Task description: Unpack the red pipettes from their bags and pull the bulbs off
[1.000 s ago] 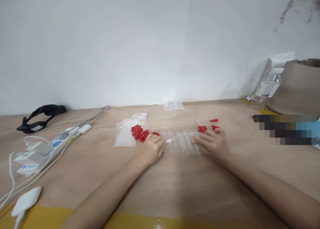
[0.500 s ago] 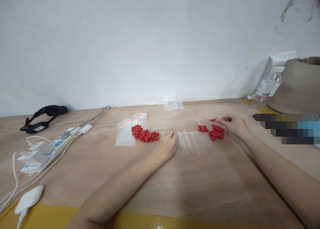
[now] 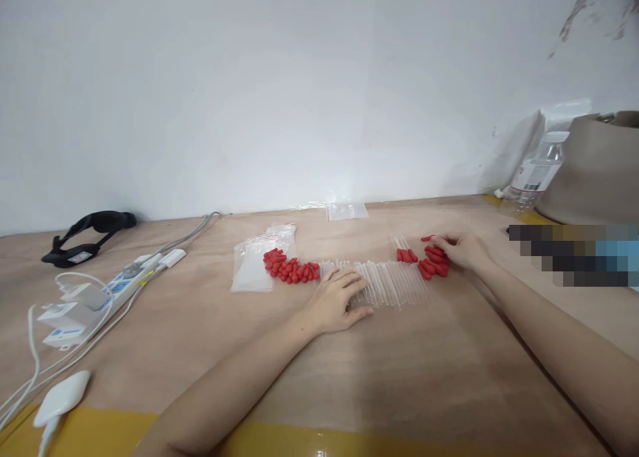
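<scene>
My left hand (image 3: 339, 299) lies over the left part of a row of clear thin tubes (image 3: 392, 287), its fingers spread and thumb out toward the front ends. Between the fingertips of my right hand (image 3: 460, 249) is a red rubber bulb (image 3: 427, 238), held just above a small pile of red bulbs (image 3: 435, 264). The fingers partly cover that pile. Behind the row's right end, a few tubes with red bulbs fitted (image 3: 406, 255) lie side by side. A larger heap of red bulbs (image 3: 291, 269) sits left of the row.
Clear zip bags (image 3: 252, 265) lie beside the left heap, and another small bag (image 3: 348, 211) is by the wall. At left are a power strip (image 3: 117, 287) with cables, a white charger (image 3: 62, 398) and a black strap (image 3: 90, 234). A plastic bottle (image 3: 536, 171) leans at right.
My left hand has opened from a closed pinch, spreading its fingers over the tubes and shifting slightly right and nearer. My right hand has barely moved, still with the red bulb at its fingertips.
</scene>
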Motion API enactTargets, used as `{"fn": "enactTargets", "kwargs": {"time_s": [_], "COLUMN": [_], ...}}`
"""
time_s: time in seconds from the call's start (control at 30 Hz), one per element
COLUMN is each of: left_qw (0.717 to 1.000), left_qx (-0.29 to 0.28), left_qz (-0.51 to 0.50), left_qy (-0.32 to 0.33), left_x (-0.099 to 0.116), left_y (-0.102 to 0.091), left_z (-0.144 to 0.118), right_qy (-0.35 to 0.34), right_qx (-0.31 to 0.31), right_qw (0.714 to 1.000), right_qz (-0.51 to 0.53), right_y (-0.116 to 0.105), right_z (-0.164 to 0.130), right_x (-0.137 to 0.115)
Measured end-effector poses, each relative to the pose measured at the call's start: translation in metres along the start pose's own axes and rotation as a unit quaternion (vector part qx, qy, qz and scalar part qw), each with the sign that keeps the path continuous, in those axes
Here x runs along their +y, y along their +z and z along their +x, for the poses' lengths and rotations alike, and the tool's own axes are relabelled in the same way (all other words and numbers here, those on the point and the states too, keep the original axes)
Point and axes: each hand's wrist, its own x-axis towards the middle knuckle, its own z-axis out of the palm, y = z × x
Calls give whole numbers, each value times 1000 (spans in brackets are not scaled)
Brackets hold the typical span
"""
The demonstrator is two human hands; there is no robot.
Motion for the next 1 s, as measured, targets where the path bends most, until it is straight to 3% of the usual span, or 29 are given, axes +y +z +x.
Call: {"fn": "enactTargets", "kwargs": {"time_s": [0.1,0.23,0.4,0.5,0.67,0.83,0.93,1.0], "left_qw": [1000,1000,998,997,995,992,985,980], "left_qx": [-6,18,57,76,94,129,172,196], "left_qz": [-8,-14,-21,-21,-20,-13,-6,13], "left_qy": [-4,-5,3,9,10,-6,-15,-6], "left_x": [-5,-11,-11,-10,-10,-10,-8,-6], "left_y": [0,1,5,6,6,8,9,8], "left_z": [-2,-5,-7,-6,-6,-6,-6,-7], "right_qy": [26,7,48,88,120,15,-85,-170], "right_qx": [-12,-28,-133,-185,-215,-102,-53,-30], "right_qw": [999,992,968,952,947,980,992,985], "right_qz": [-39,-121,-209,-226,-204,-167,-75,-21], "right_y": [-2,0,8,11,4,-4,2,10], "right_z": [-3,-11,-23,-25,-23,-25,-44,-65], "right_x": [-15,-51,-94,-108,-116,-117,-114,-110]}}
